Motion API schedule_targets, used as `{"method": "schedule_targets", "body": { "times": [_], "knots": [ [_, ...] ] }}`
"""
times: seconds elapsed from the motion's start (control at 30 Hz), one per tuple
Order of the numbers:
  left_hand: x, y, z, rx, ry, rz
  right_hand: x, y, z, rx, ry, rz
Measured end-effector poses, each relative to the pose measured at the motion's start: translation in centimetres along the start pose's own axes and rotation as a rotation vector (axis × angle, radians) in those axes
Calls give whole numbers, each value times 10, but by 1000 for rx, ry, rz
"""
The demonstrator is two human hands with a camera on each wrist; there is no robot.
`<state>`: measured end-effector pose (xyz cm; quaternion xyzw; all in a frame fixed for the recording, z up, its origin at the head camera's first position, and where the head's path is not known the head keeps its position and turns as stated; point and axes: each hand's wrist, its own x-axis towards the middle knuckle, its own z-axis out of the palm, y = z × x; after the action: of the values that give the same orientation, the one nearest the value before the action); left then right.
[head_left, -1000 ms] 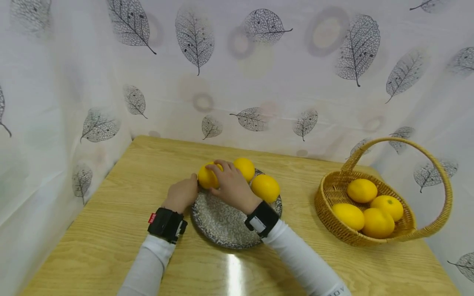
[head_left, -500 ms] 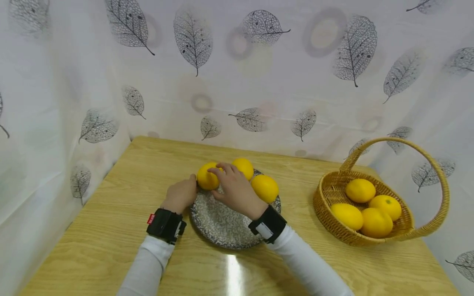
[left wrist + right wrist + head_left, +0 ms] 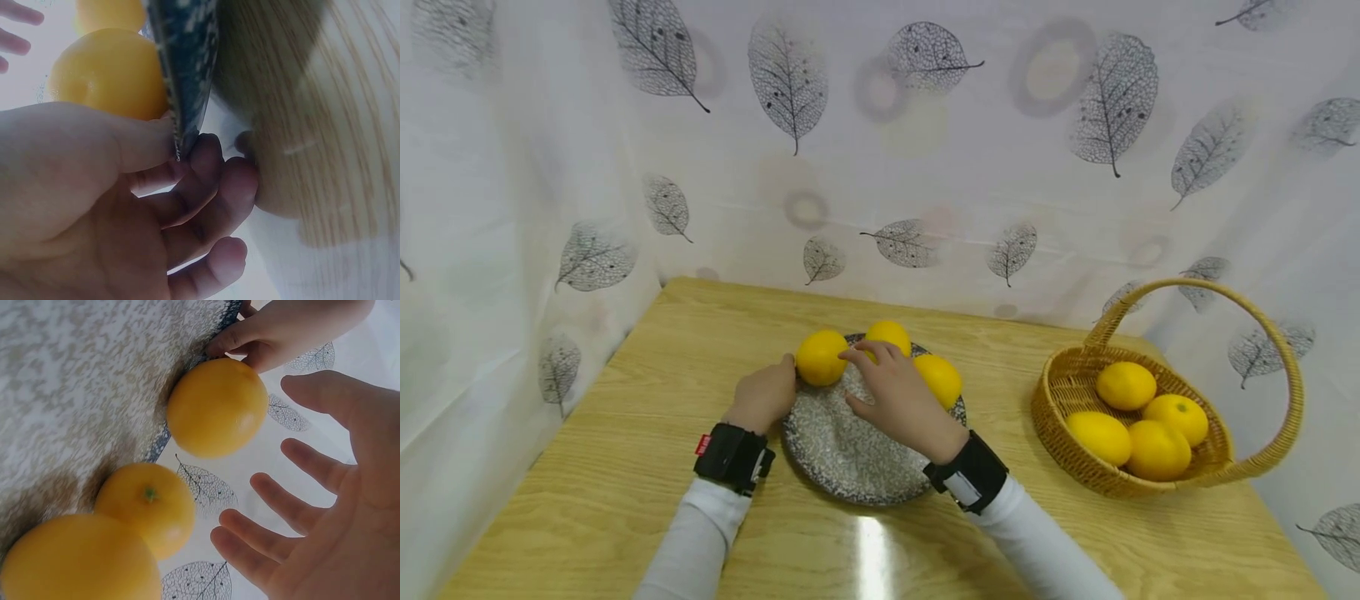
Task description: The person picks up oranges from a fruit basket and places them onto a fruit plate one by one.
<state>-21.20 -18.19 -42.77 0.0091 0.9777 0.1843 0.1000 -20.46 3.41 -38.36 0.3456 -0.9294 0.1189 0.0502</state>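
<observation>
A speckled grey plate (image 3: 857, 462) stands on the wooden table, with three oranges along its far side. My left hand (image 3: 765, 395) pinches the plate's left rim, thumb above and fingertips beneath, as the left wrist view shows. Right beside that thumb sits the left orange (image 3: 822, 358). Over the plate, my right hand (image 3: 908, 402) holds nothing, its fingers spread apart from the left orange. It partly covers the back orange (image 3: 887, 335) and the right orange (image 3: 942, 382) in the head view. A green stem spot shows on the middle orange (image 3: 147, 494) in the right wrist view.
To the right stands a wicker basket (image 3: 1052, 417) with a tall arched handle (image 3: 1270, 325). Several yellow-orange fruits (image 3: 1157, 450) lie in it. A leaf-patterned curtain (image 3: 865, 167) hangs behind the wooden table (image 3: 617, 483) and along its sides.
My right hand has let go of the left orange and drawn back to the right, towards me. The orange stays on the plate, and my left hand keeps its hold on the rim.
</observation>
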Motion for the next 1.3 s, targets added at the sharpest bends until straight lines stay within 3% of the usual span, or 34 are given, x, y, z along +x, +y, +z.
{"method": "schedule_targets", "body": {
  "times": [0.3, 0.63, 0.93, 1.3],
  "knots": [
    [1, -1, 1, 0, 5, -3, -14, 10, -8, 60, -8, 45],
    [2, -1, 1, 7, 0, -9, -24, 27, -20, 5, -19, 82],
    [1, 0, 1, -3, -8, -8, -39, 45, -31, 29, 5, 124],
    [0, 2, -3, 1, -19, -11, -55, 81, -63, 88, -88, 289]
  ]
}}
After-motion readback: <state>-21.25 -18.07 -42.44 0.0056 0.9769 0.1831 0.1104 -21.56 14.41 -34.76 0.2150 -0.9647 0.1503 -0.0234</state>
